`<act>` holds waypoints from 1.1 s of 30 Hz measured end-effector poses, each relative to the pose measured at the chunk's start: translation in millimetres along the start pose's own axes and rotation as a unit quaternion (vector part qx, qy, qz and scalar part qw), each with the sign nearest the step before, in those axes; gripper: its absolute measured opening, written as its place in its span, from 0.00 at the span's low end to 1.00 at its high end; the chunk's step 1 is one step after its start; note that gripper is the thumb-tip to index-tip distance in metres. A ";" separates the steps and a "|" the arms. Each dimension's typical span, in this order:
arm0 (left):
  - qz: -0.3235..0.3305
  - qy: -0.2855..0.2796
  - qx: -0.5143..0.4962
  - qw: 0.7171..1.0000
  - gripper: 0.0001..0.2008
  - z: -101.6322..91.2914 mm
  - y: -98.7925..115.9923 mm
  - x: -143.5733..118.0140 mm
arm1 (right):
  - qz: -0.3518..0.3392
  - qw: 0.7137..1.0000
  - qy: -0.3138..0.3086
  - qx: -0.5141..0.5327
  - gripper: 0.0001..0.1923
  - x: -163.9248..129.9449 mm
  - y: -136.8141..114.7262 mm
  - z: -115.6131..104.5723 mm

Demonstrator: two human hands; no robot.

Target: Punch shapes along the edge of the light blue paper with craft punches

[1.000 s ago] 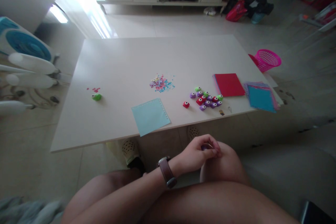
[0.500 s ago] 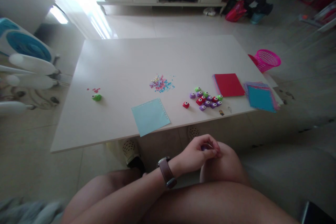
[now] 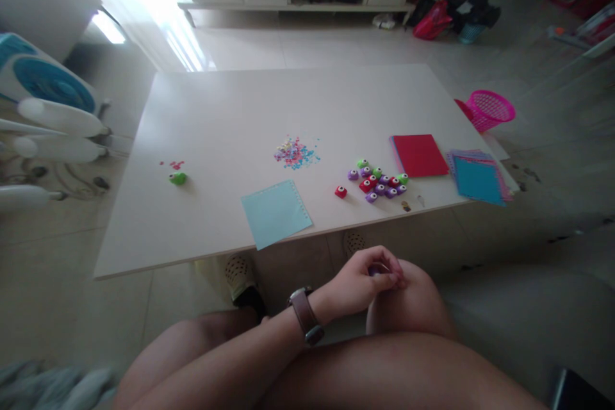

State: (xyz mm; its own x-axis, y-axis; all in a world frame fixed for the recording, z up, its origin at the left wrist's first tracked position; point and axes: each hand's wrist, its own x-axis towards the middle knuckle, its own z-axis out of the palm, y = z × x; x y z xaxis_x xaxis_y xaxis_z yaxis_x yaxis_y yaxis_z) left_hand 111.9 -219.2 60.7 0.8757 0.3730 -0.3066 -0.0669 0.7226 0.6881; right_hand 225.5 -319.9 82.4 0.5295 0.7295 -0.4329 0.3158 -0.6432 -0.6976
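My left hand [image 3: 368, 278], with a brown-strapped watch on its wrist, rests on my knee. Its fingers curl round a small purple craft punch [image 3: 373, 270], mostly hidden by them. On the white table [image 3: 216, 115] ahead, several red, purple and green craft punches with round white tops cluster [image 3: 379, 182], and one red punch [image 3: 341, 191] sits just left of them. A light blue paper sheet [image 3: 277, 213] lies at the near edge. Beyond it is a heap of coloured paper confetti [image 3: 294, 154]. My right hand is out of view.
At the left, a green punch [image 3: 177, 178] lies near pink paper bits [image 3: 177, 165]. Red paper [image 3: 423, 155] and blue paper [image 3: 478, 179] are stacked at the right. A pink basket [image 3: 489, 110] stands beyond the right edge; a fan [image 3: 52, 83] is at the far left.
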 end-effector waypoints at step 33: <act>0.012 -0.014 0.011 1.000 0.11 -1.6 0.3 0.2 | 0.010 1.000 -0.002 0.001 0.16 5.8 11.7 0.1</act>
State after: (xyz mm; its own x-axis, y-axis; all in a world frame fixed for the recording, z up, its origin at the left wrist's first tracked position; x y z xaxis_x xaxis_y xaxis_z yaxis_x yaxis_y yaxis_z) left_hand 111.3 -218.0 59.8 0.8869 0.3740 -0.2712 -0.0788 0.7008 0.7090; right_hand 232.2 -323.2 71.6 0.5334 0.7169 -0.4490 0.3027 -0.6574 -0.6900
